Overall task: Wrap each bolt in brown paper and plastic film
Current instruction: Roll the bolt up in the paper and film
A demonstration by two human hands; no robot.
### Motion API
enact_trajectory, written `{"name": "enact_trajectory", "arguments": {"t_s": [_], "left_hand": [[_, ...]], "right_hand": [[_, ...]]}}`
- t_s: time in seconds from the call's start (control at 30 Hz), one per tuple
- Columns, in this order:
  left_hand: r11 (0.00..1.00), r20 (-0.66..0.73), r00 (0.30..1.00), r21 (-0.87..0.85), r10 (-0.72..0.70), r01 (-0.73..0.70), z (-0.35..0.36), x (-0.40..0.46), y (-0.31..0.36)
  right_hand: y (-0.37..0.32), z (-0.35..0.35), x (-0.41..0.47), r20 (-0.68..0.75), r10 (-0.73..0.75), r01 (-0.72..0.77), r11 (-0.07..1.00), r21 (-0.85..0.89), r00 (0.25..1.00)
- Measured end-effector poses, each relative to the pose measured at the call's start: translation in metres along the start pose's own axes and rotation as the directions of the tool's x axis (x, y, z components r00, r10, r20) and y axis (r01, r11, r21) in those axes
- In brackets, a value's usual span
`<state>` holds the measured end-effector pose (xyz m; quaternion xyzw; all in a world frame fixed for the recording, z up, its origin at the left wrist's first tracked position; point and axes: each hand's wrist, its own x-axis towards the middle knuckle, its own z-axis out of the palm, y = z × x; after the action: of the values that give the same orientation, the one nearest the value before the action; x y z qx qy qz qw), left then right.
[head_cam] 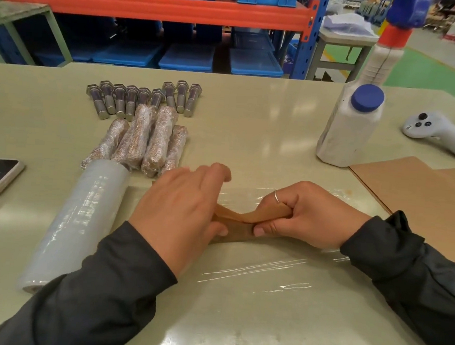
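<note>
Right hand (303, 214) clenched around brown-paper-wrapped bolt (240, 223) lying on clear plastic film sheet (254, 276); left hand (176, 209) pinches its other end. Grey film roll (79, 221) left of sheet.

A big pale green table (252, 106) fills the front, and its shiny top shows soft spots of light. Behind it stands a tall rack with an orange beam (152, 5) and a blue post (308, 43). Blue bins (187, 57) sit low under the beam, and more blue bins sit on top. To the left is a green metal stand (21, 20). To the right is a small grey table (343, 43) on a green floor (427, 70).
</note>
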<state>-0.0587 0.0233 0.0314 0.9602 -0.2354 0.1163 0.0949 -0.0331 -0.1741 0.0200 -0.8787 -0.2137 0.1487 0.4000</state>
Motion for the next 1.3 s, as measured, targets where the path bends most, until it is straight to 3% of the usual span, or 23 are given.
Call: {"name": "enact_trajectory", "arguments": {"t_s": [0.33,0.6,0.73,0.83,1.0,1.07,1.17,1.3], "left_hand": [[0.982,0.062,0.992,0.146,0.108,-0.116,0.0,-0.006,0.004],[0.963,0.173,0.971,0.183,0.165,-0.196,-0.001,-0.012,0.004],[0.983,0.05,0.989,0.11,0.142,-0.146,0.0,-0.011,0.006],[0.979,-0.019,0.992,0.16,0.128,-0.123,0.003,-0.003,0.009],[0.986,0.067,0.992,0.119,0.106,-0.114,0.007,0.002,0.008],[0.982,0.038,0.994,0.156,0.103,-0.108,0.014,0.004,0.005],[0.974,0.199,0.978,0.206,0.055,-0.097,0.021,0.007,0.0],[0.954,0.287,0.949,0.226,0.127,-0.197,0.023,0.011,-0.005]], "right_hand": [[0.0,-0.002,-0.007,0.033,-0.022,0.022,1.0,-0.003,0.999],[-0.003,-0.012,-0.014,0.207,-0.024,0.056,0.987,-0.15,0.978],[-0.003,-0.013,-0.014,0.232,0.006,0.041,0.98,-0.194,0.973],[-0.003,-0.014,-0.014,0.275,0.035,0.028,0.975,-0.222,0.961],[-0.007,-0.015,-0.014,0.302,0.039,0.029,0.976,-0.217,0.952],[-0.008,-0.015,-0.014,0.299,0.037,0.018,0.984,-0.18,0.954],[-0.009,-0.015,-0.014,0.282,0.038,0.008,0.987,-0.161,0.959],[-0.009,-0.014,-0.015,0.265,0.046,-0.009,0.991,-0.137,0.963]]}}
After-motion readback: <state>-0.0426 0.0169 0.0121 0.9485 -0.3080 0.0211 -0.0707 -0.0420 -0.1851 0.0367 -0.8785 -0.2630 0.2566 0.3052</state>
